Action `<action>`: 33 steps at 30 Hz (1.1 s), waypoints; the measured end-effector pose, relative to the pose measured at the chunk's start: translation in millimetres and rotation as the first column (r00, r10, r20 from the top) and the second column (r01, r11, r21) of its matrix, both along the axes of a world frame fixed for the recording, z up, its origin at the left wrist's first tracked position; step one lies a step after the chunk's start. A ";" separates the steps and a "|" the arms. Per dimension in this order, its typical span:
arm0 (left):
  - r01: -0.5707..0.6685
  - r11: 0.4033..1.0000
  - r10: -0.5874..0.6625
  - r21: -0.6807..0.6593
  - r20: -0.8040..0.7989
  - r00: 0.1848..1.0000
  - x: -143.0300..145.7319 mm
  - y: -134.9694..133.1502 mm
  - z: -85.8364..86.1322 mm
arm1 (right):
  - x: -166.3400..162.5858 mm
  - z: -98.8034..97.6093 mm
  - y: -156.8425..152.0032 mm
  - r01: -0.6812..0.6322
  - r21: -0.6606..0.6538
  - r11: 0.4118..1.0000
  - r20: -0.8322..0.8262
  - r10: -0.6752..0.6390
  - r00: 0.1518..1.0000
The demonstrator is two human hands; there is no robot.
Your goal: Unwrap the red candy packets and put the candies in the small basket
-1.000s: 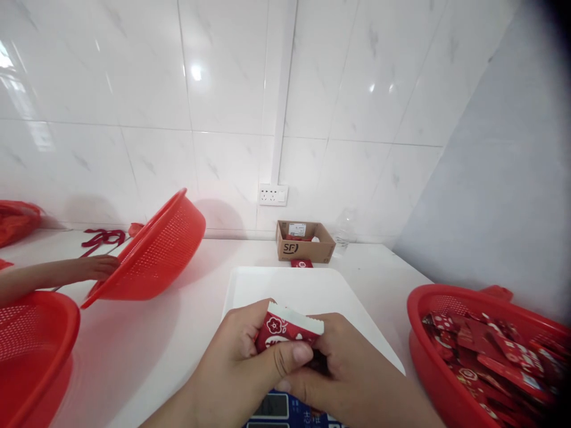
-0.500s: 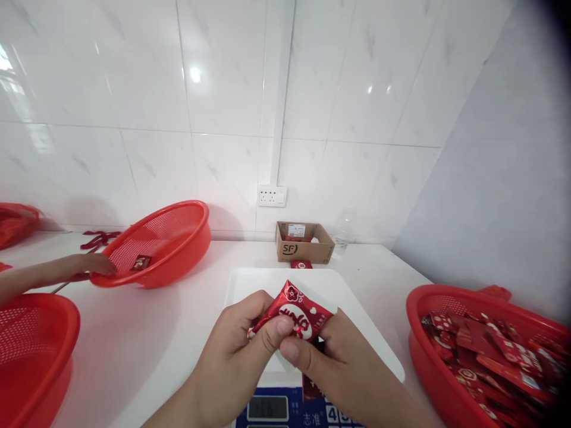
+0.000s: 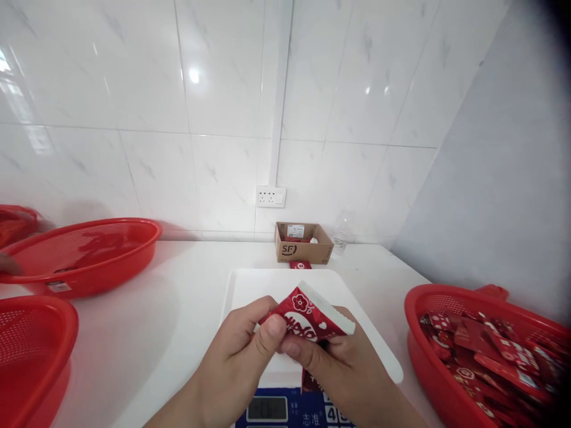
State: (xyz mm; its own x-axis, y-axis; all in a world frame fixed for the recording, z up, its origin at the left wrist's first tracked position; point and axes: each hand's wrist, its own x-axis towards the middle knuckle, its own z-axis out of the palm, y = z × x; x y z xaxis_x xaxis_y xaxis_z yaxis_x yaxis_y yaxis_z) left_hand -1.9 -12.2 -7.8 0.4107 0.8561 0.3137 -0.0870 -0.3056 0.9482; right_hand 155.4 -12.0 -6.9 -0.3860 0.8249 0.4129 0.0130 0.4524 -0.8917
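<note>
A small red printed packet (image 3: 307, 312), with a flower, a heart and white lettering, is held up over a kitchen-type scale (image 3: 241, 282). My left hand (image 3: 241, 351) grips its left side, thumb on the printed front. My right hand (image 3: 343, 368) is closed on its lower right side, with the thumb below the print and the other fingers mostly hidden behind. A white strip shows along the packet's upper right edge. Below my hands, a darker red packet (image 3: 309, 381) lies partly hidden at the scale's blue keypad panel (image 3: 307, 410).
A red basket (image 3: 446, 291) full of red packets stands at right. At left are a red basket (image 3: 40, 303) and a farther one (image 3: 111, 279) touched by another person's hand (image 3: 9, 264). An SF cardboard box (image 3: 307, 252), a red packet (image 3: 300, 265) and a clear bottle (image 3: 341, 232) sit behind the scale.
The packet has turned in my hands, and its white edge now shows. The other person's hand and the farther left basket have moved left, and that basket lies flatter.
</note>
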 end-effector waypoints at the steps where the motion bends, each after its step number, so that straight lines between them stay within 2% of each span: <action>1: -0.004 1.000 0.004 -0.006 0.005 1.000 0.2 0.3 -0.1 | 0.2 -0.6 0.5 -0.009 -0.010 1.000 0.010 0.009 1.000; 5: -0.060 0.998 0.060 -0.014 0.003 0.998 -0.1 2.4 0.3 | 1.8 0.2 3.5 -0.028 -0.033 0.999 0.077 0.031 0.997; 8: -0.099 0.994 0.100 -0.034 0.018 0.995 -1.0 3.0 1.5 | 3.4 5.2 4.3 -0.078 -0.038 0.996 0.008 0.079 0.997; 10: -0.098 0.994 0.100 -0.049 0.027 0.995 -1.4 2.6 2.2 | 4.0 9.4 3.4 -0.063 -0.034 0.997 -0.012 0.063 0.998; 14: -0.015 0.998 0.018 -0.068 0.039 0.999 -0.4 0.6 2.6 | 3.2 13.2 -0.7 0.056 -0.023 0.998 0.006 -0.056 0.998; 19: 0.166 0.969 -0.141 -0.183 0.142 0.980 4.7 -0.5 3.4 | 0.5 9.5 -4.5 0.176 0.035 0.984 -0.005 -0.176 0.984; 21: 0.185 0.962 -0.150 -0.203 0.179 0.972 6.1 -0.6 3.8 | 0.0 8.0 -4.2 0.164 -0.010 0.986 -0.034 -0.165 0.986; 24: 0.141 0.968 -0.095 -0.209 0.216 0.972 6.4 -1.0 3.8 | 0.7 7.2 -1.7 0.074 -0.058 0.996 -0.072 -0.078 0.994; 28: 0.107 0.979 -0.061 -0.174 0.253 0.966 5.7 -0.9 3.3 | 2.0 7.6 1.9 -0.045 0.040 0.998 -0.031 0.046 0.998; 33: 0.156 0.971 -0.105 -0.180 0.266 0.958 6.2 0.2 3.7 | 1.2 5.6 1.5 -0.014 0.138 0.990 -0.040 0.020 0.999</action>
